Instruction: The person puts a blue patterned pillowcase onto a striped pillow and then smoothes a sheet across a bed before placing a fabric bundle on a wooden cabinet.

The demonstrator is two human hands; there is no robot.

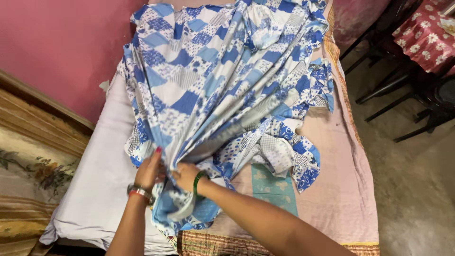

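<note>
I have the blue and white patchwork sheet (222, 80) bunched at its near edge, and it fans out from my grip in long pleats that run up and away across the bed (341, 189). My left hand (150, 169) is closed on the gathered folds from the left, fingers curled into the cloth. My right hand (187, 175) pinches the same bunch just beside it, the two hands touching or very nearly so. Below my grip a loose tail of the sheet hangs down toward the near edge of the bed. On my left wrist sit red and silver bangles (140, 192); a green bangle (196, 182) circles my right wrist.

To the right of my grip, a crumpled part of the sheet lies heaped on the pink bedcover (332, 156), with a teal patch (272, 187) showing just under it. To the left of my grip lies a pale lilac pillow (97, 185), flat along the side of the bed. Beyond that stands the pink wall (61, 47). Far off to the right, past the bed's edge, stand dark chair legs (398, 90) and a red flowered cloth (426, 33).
</note>
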